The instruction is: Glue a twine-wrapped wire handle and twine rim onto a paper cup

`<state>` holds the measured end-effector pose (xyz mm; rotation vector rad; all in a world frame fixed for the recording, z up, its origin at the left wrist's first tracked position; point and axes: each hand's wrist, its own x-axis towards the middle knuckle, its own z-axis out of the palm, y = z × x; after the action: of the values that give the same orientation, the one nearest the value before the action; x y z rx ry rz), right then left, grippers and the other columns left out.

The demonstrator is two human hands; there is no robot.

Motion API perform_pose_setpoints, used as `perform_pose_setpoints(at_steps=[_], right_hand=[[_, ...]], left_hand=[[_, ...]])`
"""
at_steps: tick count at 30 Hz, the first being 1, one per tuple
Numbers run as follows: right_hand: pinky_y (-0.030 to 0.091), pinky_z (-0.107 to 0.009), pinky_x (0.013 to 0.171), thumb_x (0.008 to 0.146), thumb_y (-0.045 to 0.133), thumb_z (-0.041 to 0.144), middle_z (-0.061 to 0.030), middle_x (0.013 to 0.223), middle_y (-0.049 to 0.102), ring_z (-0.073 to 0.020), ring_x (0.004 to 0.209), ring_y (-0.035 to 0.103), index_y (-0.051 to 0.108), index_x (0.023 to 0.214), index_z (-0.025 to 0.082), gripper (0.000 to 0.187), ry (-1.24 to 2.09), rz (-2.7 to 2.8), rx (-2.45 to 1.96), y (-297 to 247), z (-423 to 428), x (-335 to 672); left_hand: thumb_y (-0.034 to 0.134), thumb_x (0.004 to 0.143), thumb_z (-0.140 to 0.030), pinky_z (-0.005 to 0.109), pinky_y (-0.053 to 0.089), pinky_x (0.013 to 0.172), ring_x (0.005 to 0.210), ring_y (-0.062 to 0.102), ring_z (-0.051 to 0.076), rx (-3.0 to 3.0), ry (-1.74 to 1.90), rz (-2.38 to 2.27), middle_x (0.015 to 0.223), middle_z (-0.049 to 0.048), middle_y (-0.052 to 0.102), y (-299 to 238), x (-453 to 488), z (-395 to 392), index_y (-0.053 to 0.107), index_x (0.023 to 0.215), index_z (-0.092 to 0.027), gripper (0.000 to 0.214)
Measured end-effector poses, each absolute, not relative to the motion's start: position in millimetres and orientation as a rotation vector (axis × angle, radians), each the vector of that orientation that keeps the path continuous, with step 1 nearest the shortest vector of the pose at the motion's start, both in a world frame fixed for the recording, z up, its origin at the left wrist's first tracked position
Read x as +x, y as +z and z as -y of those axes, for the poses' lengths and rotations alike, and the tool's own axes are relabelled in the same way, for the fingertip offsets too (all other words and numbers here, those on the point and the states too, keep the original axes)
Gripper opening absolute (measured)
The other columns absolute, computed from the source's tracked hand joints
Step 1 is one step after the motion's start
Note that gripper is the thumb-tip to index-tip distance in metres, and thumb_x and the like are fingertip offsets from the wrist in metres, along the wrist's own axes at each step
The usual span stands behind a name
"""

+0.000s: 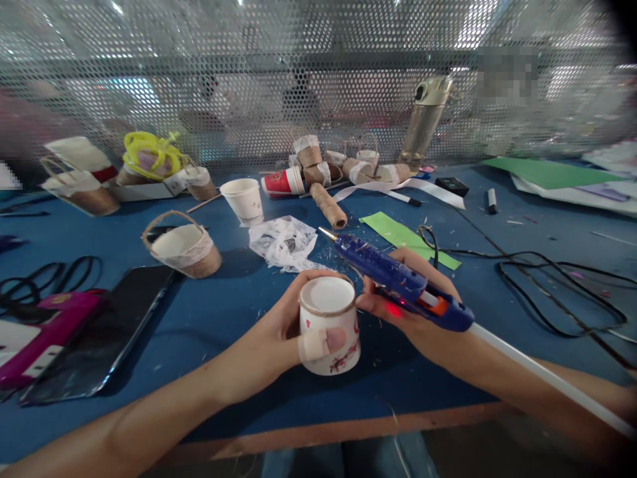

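Note:
My left hand [291,325] is wrapped round a white paper cup [331,352] with a red floral print, its thumb bandaged and pressed on the front. The cup is upside down, base up, with a thin brown band of twine round the base edge. My right hand [398,285] grips a blue hot glue gun [383,262], its metal nozzle pointing up and left, above and behind the cup. A long white glue stick [537,375] sticks out of the gun's back. A small red light glows near the grip.
Crumpled white lace [286,242], a roll of twine [328,206] and a paper cup [243,199] lie beyond my hands. A twine-covered cup basket [186,249] and a phone [107,332] are left. Green paper [408,236] and a black cable [547,265] lie right.

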<state>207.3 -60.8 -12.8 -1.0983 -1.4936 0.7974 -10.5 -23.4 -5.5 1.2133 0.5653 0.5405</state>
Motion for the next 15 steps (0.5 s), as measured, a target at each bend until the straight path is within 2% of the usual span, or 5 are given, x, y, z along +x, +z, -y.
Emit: perform_pose_setpoints(at_steps=[3, 9, 15], right_hand=[[0.052, -0.024, 0.064, 0.074, 0.082, 0.015, 0.0039, 0.084, 0.065, -0.0123, 0.072, 0.062, 0.061, 0.089, 0.024, 0.028, 0.892, 1.481, -1.031, -14.0, 57.9, 210.3], [0.053, -0.029, 0.067, 0.087, 0.07, 0.023, -0.0009, 0.096, 0.068, -0.0156, 0.076, 0.065, 0.061, 0.103, 0.024, 0.018, 0.932, 1.56, -1.076, -19.4, 50.7, 214.0], [0.051, -0.033, 0.075, 0.087, 0.07, 0.031, -0.0017, 0.091, 0.069, -0.0191, 0.084, 0.065, 0.064, 0.092, 0.023, 0.011, 0.765, 1.649, -1.183, -7.4, 37.8, 216.1]], left_hand=[[0.077, 0.081, -0.031, 0.029, 0.047, 0.087, 0.101, 0.059, 0.02, 1.194, 0.637, -0.541, 0.11, 0.0007, 0.064, -5.5, -11.6, 25.0, 0.057, 0.12, -0.03, 0.044], [0.079, 0.077, -0.031, 0.036, 0.049, 0.084, 0.097, 0.064, 0.025, 1.14, 0.64, -0.497, 0.104, 0.005, 0.068, -3.7, -14.2, 27.2, 0.057, 0.119, -0.026, 0.048], [0.079, 0.076, -0.028, 0.039, 0.05, 0.085, 0.099, 0.064, 0.028, 1.147, 0.626, -0.408, 0.109, 0.0085, 0.067, -1.4, -15.7, 26.2, 0.056, 0.118, -0.024, 0.048]])
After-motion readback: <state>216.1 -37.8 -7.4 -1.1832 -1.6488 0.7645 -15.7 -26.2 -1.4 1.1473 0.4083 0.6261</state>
